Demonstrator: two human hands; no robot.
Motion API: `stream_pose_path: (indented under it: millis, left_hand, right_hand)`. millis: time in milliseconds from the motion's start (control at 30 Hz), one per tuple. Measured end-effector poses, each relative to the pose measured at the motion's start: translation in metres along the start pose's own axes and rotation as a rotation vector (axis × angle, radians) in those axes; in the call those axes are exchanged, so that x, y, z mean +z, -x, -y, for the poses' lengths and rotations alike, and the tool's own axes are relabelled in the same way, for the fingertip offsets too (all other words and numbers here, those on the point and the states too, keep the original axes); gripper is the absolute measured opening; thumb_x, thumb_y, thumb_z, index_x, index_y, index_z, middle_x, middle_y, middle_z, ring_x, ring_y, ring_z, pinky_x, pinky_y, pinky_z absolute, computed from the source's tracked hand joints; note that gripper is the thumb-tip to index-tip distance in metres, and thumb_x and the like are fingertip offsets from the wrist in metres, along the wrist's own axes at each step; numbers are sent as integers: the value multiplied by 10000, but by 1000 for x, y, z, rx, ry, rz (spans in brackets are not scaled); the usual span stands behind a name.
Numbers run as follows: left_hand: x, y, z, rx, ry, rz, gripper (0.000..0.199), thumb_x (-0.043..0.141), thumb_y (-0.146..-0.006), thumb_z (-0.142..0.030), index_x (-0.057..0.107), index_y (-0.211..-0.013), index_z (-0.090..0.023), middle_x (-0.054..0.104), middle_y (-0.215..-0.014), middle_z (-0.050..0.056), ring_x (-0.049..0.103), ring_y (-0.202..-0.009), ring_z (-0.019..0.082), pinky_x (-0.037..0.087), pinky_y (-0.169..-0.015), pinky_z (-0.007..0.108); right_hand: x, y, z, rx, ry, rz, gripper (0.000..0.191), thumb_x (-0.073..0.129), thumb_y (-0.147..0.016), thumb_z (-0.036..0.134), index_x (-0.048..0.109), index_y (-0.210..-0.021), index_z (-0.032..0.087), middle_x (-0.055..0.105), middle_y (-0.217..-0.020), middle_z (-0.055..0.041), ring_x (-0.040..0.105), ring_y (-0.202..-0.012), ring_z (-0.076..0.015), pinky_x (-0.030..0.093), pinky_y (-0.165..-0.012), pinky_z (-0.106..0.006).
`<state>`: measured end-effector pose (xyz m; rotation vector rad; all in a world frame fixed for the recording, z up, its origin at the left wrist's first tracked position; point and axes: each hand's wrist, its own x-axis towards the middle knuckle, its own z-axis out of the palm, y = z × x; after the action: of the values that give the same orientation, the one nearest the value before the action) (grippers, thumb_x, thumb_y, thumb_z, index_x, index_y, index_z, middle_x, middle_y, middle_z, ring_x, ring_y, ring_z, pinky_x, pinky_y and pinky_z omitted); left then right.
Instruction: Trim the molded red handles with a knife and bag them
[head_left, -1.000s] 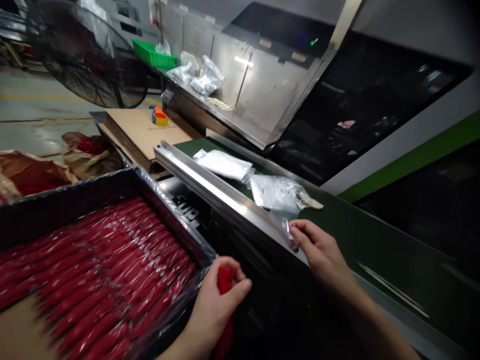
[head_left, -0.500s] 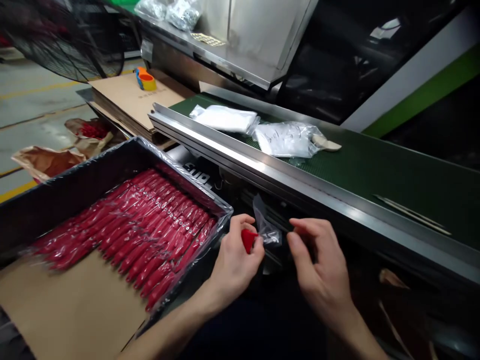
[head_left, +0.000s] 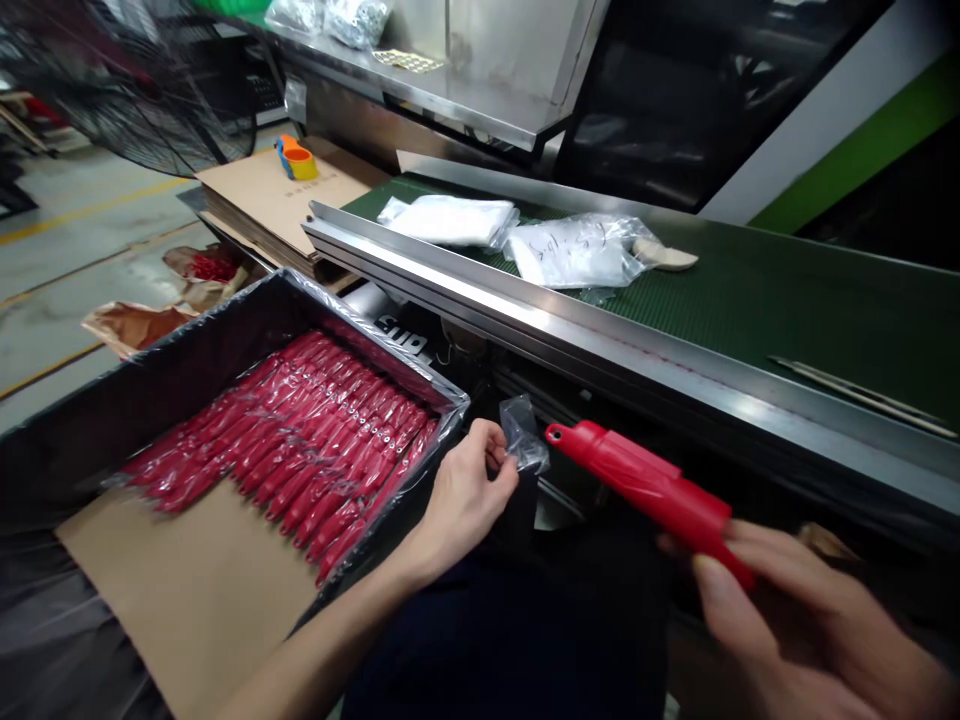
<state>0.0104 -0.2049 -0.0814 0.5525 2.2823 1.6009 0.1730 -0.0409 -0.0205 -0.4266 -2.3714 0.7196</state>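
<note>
Pinching a small clear plastic bag (head_left: 523, 436) between thumb and fingers, the left hand (head_left: 465, 500) is closed narrow just below the steel rail (head_left: 525, 315) of the conveyor. The right hand (head_left: 802, 630) curls around the wide end of a red plastic handle (head_left: 645, 488), its lower fingers partly blurred at the edge of the view. The handle's narrow tip, with a small ringed hole, sits just beside the bag without touching it. With the handle out of its wrapping and the bag held apart, the step in hand appears to be unwrapping, and the next move seems to call for disposing of the loose film. The handle is glossy, bright red and tapered, and it hangs below the rail. Left of the hands and below the rail lies a black tray (head_left: 172, 375) lined with film, holding rows of wrapped red handles (head_left: 315, 440) beside a bare cardboard sheet (head_left: 172, 580). Beyond the rail, a green conveyor belt (head_left: 787, 300) carries two white bagged parcels (head_left: 450, 220) (head_left: 574, 252) and a pale wooden piece (head_left: 664, 256).
</note>
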Motion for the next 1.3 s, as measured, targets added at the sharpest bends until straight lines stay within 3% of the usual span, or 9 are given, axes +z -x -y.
stream_pose_path:
  millis: [133,200,433,700,800,1000,1133,1200,1300]
  left_hand:
    - [1,-4,-9,-8,33,32,69,527,-885,-222,554,-823,-211,573,-789,-25,542,-738,127,398,-700,237]
    - [3,-4,-12,-14,52,42,95,513,-905,-243,582,-854,-205,601,-808,-17,561,-751,130,415,-705,236]
    - [10,3,-12,3,92,34,128,542,-923,-254,657,-942,-203,662,-914,3,610,-833,140,450,-761,243]
    - [17,7,-5,145,142,-36,117,571,-928,-225,688,-925,-227,587,-929,10,579,-868,122,458,-788,232]
    - [18,11,0,208,141,-69,132,561,-928,-177,685,-933,-221,599,-927,13,584,-871,121,461,-810,243]
    - [25,22,8,283,173,-174,135,553,-916,-111,640,-960,-205,615,-945,18,588,-891,125,468,-820,258]
    - [31,27,11,308,206,-222,150,543,-906,-76,619,-968,-190,603,-935,27,581,-880,128,475,-808,266]
    - [32,31,13,319,215,-234,157,541,-899,-64,623,-966,-180,601,-931,40,581,-881,135,479,-808,273]
    - [29,37,13,343,205,-240,149,546,-884,-61,639,-938,-165,603,-900,58,586,-868,149,494,-784,276]
  right_hand:
    - [-10,7,-28,-431,86,233,469,662,-809,130,582,-1245,284,676,-1109,-38,688,-873,-171,576,-743,-252]
    - [-8,7,-32,-546,133,328,519,647,-826,145,530,-1325,228,676,-1124,-71,687,-918,-175,581,-771,-241]
    - [6,11,-14,-559,171,170,360,622,-814,4,618,-1167,70,660,-1049,-143,637,-976,-205,513,-849,-310]
    - [14,3,-19,-677,199,351,326,421,-892,15,637,-1135,48,651,-1138,-183,592,-1035,-292,495,-803,-412]
    - [23,6,-17,-622,198,286,313,470,-866,0,635,-1125,59,675,-1099,-161,619,-977,-273,496,-771,-401]
    - [53,21,0,-325,52,-47,277,655,-805,21,635,-1060,127,708,-903,-79,675,-793,-160,539,-736,-282]
    - [68,27,13,172,-94,-94,145,605,-895,181,640,-1032,151,720,-823,-39,705,-679,-135,561,-642,-201]
    - [71,30,13,319,-149,-68,159,587,-913,263,651,-1025,171,724,-782,-13,706,-637,-131,562,-608,-183]
    - [67,33,-3,80,-67,-9,178,627,-878,253,678,-1038,194,737,-898,-35,716,-742,-151,570,-711,-214]
